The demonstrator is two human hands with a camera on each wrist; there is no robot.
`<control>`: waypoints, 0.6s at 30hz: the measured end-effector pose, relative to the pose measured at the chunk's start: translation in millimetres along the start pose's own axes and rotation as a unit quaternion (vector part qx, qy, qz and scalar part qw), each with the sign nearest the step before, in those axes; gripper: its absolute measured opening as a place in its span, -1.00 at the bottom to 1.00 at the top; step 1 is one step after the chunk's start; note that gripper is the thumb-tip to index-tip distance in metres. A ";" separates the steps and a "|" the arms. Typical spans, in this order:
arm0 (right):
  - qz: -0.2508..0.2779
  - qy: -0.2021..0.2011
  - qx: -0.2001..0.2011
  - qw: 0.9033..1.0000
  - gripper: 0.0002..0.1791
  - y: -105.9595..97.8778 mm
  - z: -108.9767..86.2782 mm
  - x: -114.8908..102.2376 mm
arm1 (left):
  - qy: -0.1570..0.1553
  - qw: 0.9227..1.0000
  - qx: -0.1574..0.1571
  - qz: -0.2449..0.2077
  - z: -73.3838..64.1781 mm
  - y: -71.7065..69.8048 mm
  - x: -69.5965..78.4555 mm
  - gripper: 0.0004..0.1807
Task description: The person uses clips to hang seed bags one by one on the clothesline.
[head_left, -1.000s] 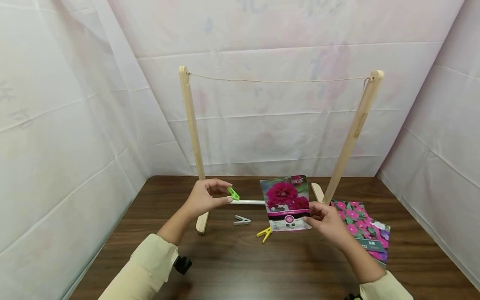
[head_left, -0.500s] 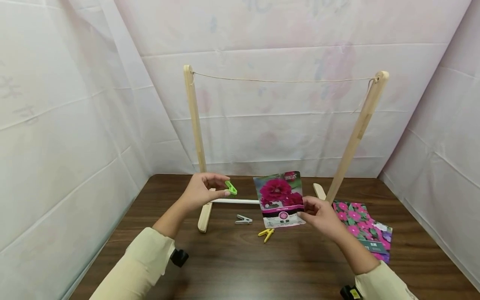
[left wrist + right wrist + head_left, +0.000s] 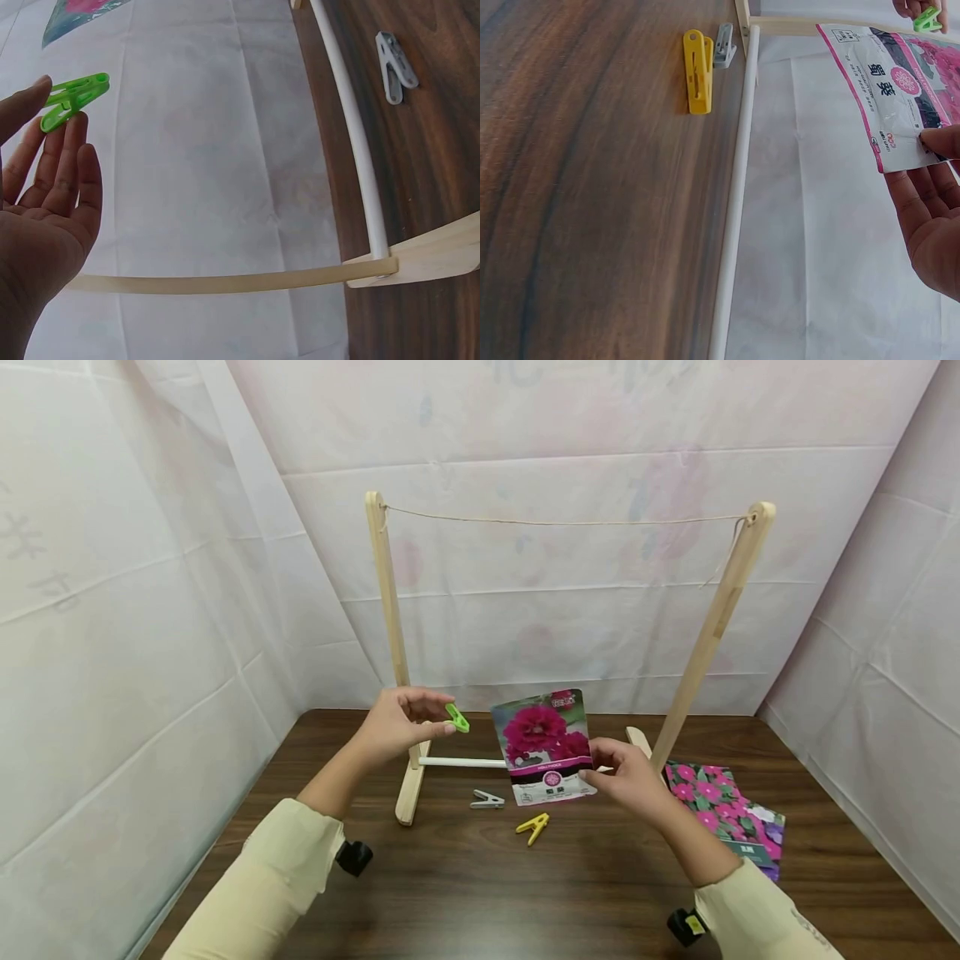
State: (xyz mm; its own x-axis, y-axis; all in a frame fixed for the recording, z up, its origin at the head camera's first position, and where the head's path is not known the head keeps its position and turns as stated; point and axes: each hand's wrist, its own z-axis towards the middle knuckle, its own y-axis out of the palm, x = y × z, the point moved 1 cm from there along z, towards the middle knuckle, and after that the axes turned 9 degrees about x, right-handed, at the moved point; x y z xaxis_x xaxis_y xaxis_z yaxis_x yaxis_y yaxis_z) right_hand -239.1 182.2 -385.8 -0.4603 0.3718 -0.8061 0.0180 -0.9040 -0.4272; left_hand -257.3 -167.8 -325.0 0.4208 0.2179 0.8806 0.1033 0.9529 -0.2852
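My left hand [image 3: 397, 724] pinches a green clothespin [image 3: 457, 718] between thumb and fingertips, above the table at the frame's left side. In the left wrist view the green clothespin [image 3: 75, 99] points away from the fingers. With thumb in front and fingers behind, my right hand [image 3: 628, 777] grips the lower right edge of a hollyhock seed packet [image 3: 543, 747]. That packet stands nearly upright in the air, tilted a little, its magenta flower picture facing me. A gap separates it from the green clothespin. Both hands are below the string [image 3: 555, 522].
Two wooden posts [image 3: 387, 593] hold the string, joined low down by a white rod [image 3: 461, 762]. A grey clothespin [image 3: 487, 799] and a yellow clothespin [image 3: 533, 828] lie on the wooden table [image 3: 465, 893]. More flower seed packets [image 3: 723, 814] overlap at the right.
Both hands have risen slightly, carrying the green clothespin and the hollyhock packet. The packet has also shifted left, nearer the clothespin. The head view has shifted a little.
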 end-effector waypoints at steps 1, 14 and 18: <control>0.000 -0.003 -0.001 1.000 -0.88 0.7 1.7 -0.2 | 0.001 1.000 0.000 0.002 1.0 -1.1 1.3 -0.62; -0.005 -0.023 -0.019 1.000 -0.88 3.2 14.3 -7.5 | 0.002 0.999 0.017 0.037 7.2 -14.2 19.0 -0.63; -0.006 -0.019 -0.024 0.999 -0.88 5.7 17.6 -10.2 | 0.001 0.999 0.026 0.041 9.5 -18.8 21.9 -0.63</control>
State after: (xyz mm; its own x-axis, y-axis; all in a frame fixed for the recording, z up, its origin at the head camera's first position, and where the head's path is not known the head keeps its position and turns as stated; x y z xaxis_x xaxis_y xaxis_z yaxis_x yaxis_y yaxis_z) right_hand -249.9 169.6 -372.8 -0.4946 0.3735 -0.7848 0.0550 -0.8877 -0.4572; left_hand -258.5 -178.9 -296.8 0.4282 0.2945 0.8543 0.0223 0.9417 -0.3358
